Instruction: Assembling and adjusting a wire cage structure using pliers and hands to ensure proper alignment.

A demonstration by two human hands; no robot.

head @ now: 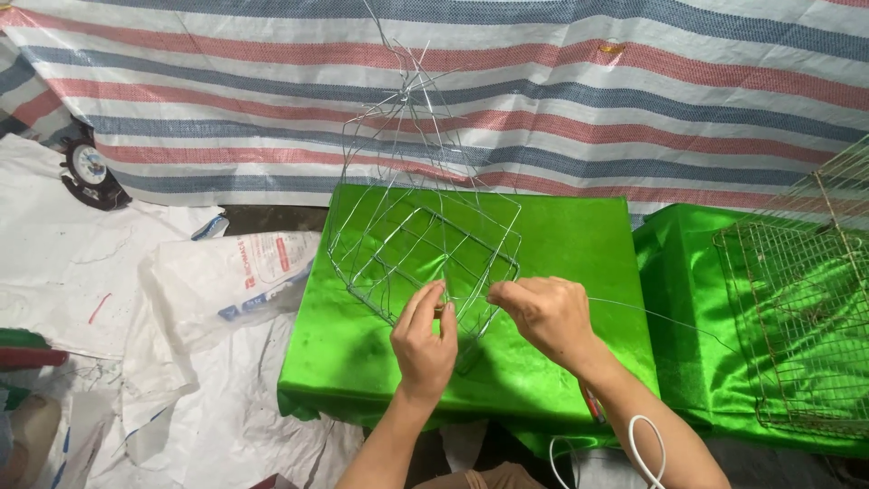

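A thin silver wire frame [425, 244], shaped like a small cage with loose strands twisted together at its top, stands tilted on a table covered in shiny green cloth [561, 244]. My left hand [424, 340] pinches the frame's near lower edge between thumb and fingers. My right hand [543, 317] holds a loose thin wire [661, 317] at the same edge; the wire trails off to the right over the cloth.
A second green-covered table [688, 272] at the right carries rusty wire mesh cages [797, 317]. A striped red, blue and white tarp [543, 100] hangs behind. White plastic sacks [217, 281] lie on the floor at the left, near a small wheel [90, 167].
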